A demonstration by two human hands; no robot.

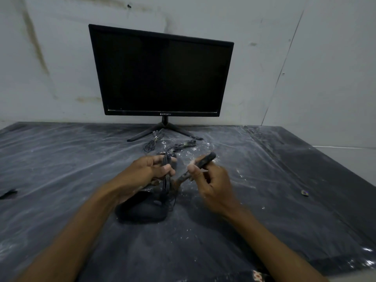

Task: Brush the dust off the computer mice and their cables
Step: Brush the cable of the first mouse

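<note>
A bundled mouse cable (166,176) is held up off the table (61,159) by the left hand (146,171), whose fingers and thumb are curled round the gathered strands, presumably so that every side can be reached. The black computer mouse (142,210) at the end of that cable is seen low and near, below the left wrist; whether it rests on the table or hangs cannot be told. A brush (195,167) with a dark, worn handle is gripped in the right hand (211,184), pen-fashion, its rusty-brown bristled end angled down towards the cable, apparently touching it. Further coiled cables (173,146) are laid near the foot of a switched-off monitor (162,74), seemingly awaiting their turn. The table is covered with crinkled, glossy plastic sheeting, dusted with pale powder and flecks, probably to catch what is brushed away.
</note>
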